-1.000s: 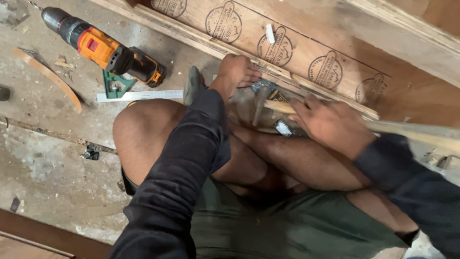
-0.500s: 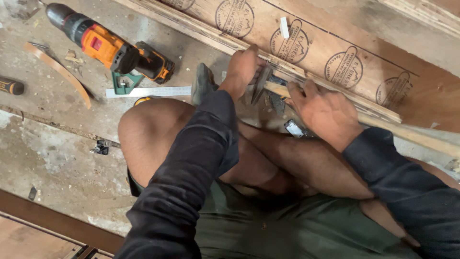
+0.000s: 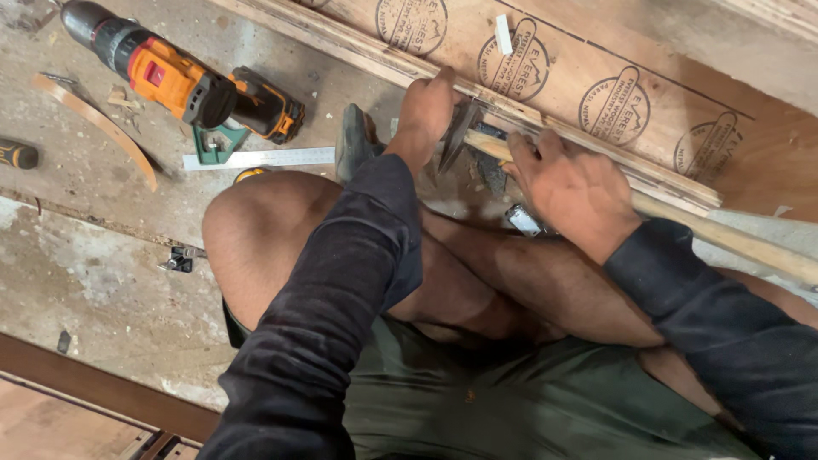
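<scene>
An orange and black cordless drill [image 3: 183,81] lies on the dusty concrete floor [image 3: 85,264], its battery end over a green-handled square with a steel ruler blade [image 3: 260,157]. A curved strip of thin wood [image 3: 102,128] lies to the left of the drill, and a dark tool handle [image 3: 17,154] shows at the left edge. A small black metal piece [image 3: 179,259] sits lower on the floor. A short white stub [image 3: 504,34] rests on the plywood.
</scene>
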